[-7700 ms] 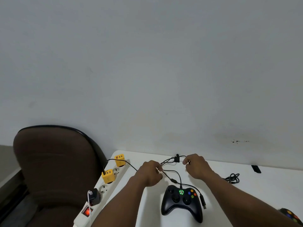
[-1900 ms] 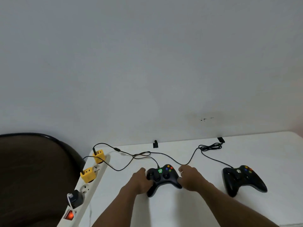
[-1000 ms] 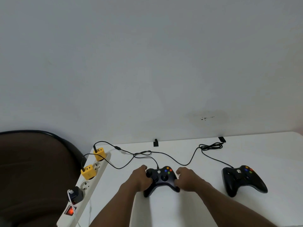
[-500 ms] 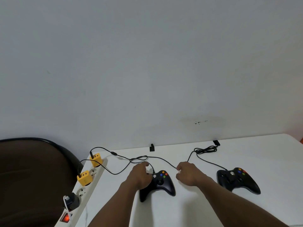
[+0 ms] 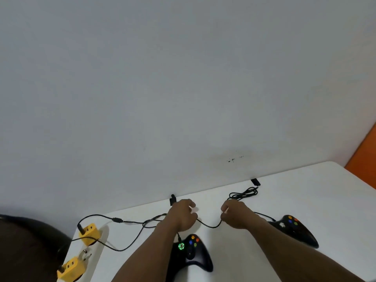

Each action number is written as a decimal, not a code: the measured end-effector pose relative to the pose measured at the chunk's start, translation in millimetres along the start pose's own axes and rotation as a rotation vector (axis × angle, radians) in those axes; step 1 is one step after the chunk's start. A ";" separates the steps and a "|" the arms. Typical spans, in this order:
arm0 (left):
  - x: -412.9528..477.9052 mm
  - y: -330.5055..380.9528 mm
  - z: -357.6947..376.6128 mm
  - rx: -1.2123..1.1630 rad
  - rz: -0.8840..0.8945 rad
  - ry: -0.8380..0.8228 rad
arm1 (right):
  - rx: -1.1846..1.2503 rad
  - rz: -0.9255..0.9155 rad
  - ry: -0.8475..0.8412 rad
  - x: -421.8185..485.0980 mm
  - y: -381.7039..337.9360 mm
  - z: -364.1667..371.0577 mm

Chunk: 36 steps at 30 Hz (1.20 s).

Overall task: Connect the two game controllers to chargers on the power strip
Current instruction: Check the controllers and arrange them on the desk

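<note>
The left hand [image 5: 183, 216] and right hand [image 5: 236, 217] each pinch a thin black cable [image 5: 209, 225] that sags in a short loop between them, above the middle of the white table [image 5: 305, 190]. How the fingertips close on it is hard to make out, as the knuckles hide them.

Two black game controllers are in view. The nearer controller [image 5: 191, 255] lies toward the table's near edge, under the left forearm, which hides its left grip; a green ring glows on its face beside coloured buttons. The second controller [image 5: 293, 228] lies to the right, partly covered by the right forearm, with no light visible.

Two yellow chargers, the far one [image 5: 90, 234] and the near one [image 5: 70, 268], sit in a white power strip [image 5: 95, 255] along the table's left edge; the strip is cut off by the frame. A black cable enters each charger. A cable bundle [image 5: 244, 193] lies near the far edge.
</note>
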<state>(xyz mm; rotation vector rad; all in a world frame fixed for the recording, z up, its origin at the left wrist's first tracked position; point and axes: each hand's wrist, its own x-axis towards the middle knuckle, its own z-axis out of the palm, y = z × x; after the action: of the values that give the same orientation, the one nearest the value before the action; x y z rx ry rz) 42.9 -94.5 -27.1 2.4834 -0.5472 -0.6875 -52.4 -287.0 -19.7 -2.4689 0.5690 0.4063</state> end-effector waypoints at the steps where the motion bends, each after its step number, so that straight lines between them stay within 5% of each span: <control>1: 5.3 0.7 1.5 0.006 0.007 -0.015 | -0.014 0.016 -0.011 3.7 2.0 0.3; 14: -16.9 -76.6 -1.0 0.084 -0.282 -0.032 | 0.164 0.045 -0.310 3.8 -40.6 68.4; 19: -52.7 -87.9 12.5 -0.255 -0.413 -0.161 | 0.173 -0.012 -0.216 -8.2 -50.1 91.7; 36: -88.0 -56.0 1.0 -0.455 -0.159 0.350 | 0.441 -0.122 0.097 -45.3 -85.1 56.9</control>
<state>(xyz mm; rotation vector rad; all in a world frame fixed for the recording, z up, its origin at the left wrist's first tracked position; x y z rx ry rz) -13.9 -7.0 -27.5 2.1554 -0.0513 -0.3672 -59.9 -176.0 -7.5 -2.0905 0.4835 0.0970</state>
